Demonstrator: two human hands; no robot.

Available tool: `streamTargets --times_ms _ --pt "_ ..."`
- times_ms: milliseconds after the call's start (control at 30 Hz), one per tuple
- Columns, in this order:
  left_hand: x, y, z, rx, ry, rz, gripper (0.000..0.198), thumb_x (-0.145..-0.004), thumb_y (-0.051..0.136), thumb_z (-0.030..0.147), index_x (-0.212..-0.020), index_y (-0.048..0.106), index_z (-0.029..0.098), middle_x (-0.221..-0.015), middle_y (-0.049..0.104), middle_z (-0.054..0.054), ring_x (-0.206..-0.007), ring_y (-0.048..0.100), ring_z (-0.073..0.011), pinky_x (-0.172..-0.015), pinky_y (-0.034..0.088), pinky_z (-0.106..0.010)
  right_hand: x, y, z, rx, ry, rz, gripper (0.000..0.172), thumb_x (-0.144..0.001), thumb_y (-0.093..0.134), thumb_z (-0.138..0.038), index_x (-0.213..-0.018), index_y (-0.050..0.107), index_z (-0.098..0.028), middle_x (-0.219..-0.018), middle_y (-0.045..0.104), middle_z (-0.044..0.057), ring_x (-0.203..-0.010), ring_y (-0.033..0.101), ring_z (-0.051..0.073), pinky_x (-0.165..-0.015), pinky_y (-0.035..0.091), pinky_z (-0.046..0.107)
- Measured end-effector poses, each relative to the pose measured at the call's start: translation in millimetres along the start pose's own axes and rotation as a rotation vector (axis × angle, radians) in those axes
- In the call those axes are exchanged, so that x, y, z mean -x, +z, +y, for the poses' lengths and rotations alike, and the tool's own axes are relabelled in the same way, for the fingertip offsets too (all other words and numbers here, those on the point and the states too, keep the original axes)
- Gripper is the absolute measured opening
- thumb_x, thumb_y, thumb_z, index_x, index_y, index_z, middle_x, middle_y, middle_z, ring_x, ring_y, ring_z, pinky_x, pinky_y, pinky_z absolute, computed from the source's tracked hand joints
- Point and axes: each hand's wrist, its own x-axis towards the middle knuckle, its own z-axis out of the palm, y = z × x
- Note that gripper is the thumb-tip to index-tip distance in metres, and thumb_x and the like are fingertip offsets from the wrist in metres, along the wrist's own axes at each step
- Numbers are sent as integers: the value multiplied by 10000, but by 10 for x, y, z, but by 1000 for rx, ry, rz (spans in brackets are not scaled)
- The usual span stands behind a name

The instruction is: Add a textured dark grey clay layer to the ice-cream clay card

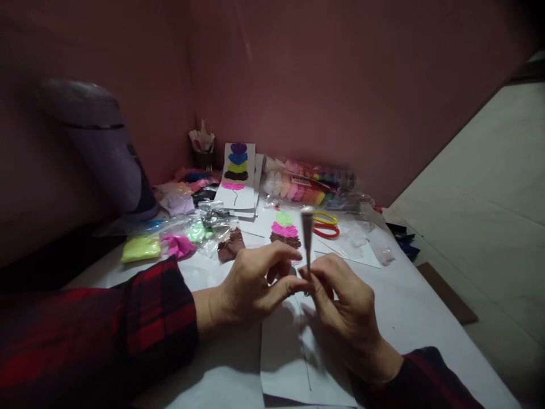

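Note:
My right hand (347, 295) pinches a slim metal utensil (307, 236), its handle pointing up and its lower end hidden by the fingers. Beside it, my left hand (259, 278) has thumb and forefinger apart, the thumb tip close to the utensil's lower end; whether they touch I cannot tell. Beneath both hands lies a white paper sheet (283, 363) with a dark drawn line. Green, pink and brown clay patches (284, 230) cover its far part, partly hidden by my hands.
Bagged yellow clay (141, 249), pink clay (179, 246) and brown clay (230, 245) lie left. Behind are a finished-looking clay card (236, 170), clay packs (298, 184) and scissors (326, 230). A purple container (108, 147) stands left, a cup (203, 156) at the corner.

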Motion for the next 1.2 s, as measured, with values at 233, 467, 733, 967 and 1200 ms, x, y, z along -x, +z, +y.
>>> streamTargets --times_ms 233,467,733,967,1200 --pt "178 50 169 -292 176 -515 147 -873 520 149 -748 597 153 -719 618 -26 -569 539 -139 -468 399 -269 -28 52 103 -114 441 78 168 -943 498 -289 -805 535 -200 -639 487 -49 -523 445 100 -474 401 233" --pt "178 41 271 -353 296 -789 81 -800 532 99 -805 608 128 -807 620 -69 -632 528 -186 -482 412 -333 -8 120 131 -327 627 52 186 -847 639 -354 -797 586 -183 -665 603 -10 -550 564 125 -489 488 251" --pt "196 98 284 -374 284 -778 34 -770 564 113 -773 588 138 -753 609 -56 -589 541 -186 -423 390 -332 -37 168 97 -346 735 13 232 -813 670 -379 -766 552 -185 -530 590 -23 -456 546 128 -434 431 243" --pt "263 154 226 -402 337 -684 74 -817 534 139 -757 576 143 -706 588 -54 -564 541 -182 -401 361 -321 -18 181 134 -195 655 -23 209 -824 636 -364 -744 552 -190 -606 617 8 -534 556 154 -503 441 283" --pt "167 73 296 -343 276 -778 34 -740 576 112 -763 593 130 -733 600 -57 -570 541 -184 -405 382 -328 -72 132 141 -105 639 -78 183 -811 602 -338 -724 546 -187 -609 606 17 -542 549 164 -523 441 304"
